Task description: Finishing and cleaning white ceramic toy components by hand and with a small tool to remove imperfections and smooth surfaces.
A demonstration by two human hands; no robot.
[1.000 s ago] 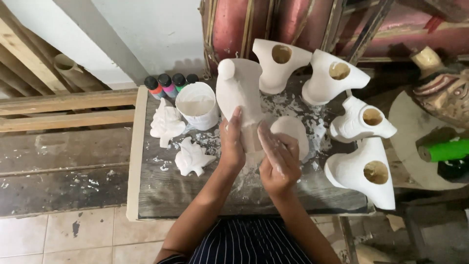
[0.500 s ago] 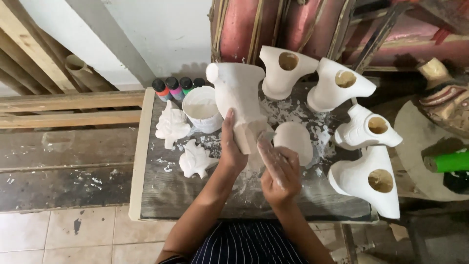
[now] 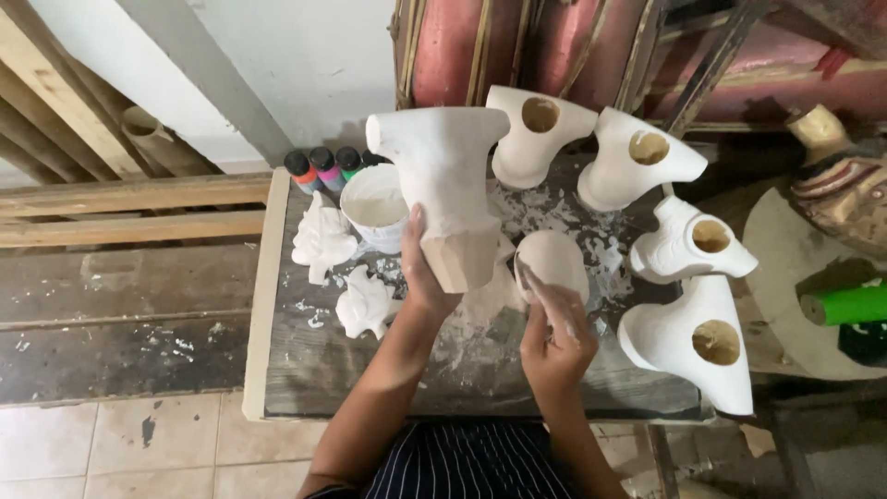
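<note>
Head view: we grip the white carved piece (image 3: 446, 189) in our left hand (image 3: 420, 277), long axis running up away from the fingers. Right hand (image 3: 554, 337), beside it, pinches sandpaper (image 3: 543, 286) closed.

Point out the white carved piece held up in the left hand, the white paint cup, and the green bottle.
white carved piece (image 3: 443, 176): head view, on its broad white body.
white paint cup (image 3: 374, 211): head view, on the paint surface inside.
green bottle (image 3: 845, 305): head view, on its side.
left hand (image 3: 420, 277): head view, on the hand's back.
</note>
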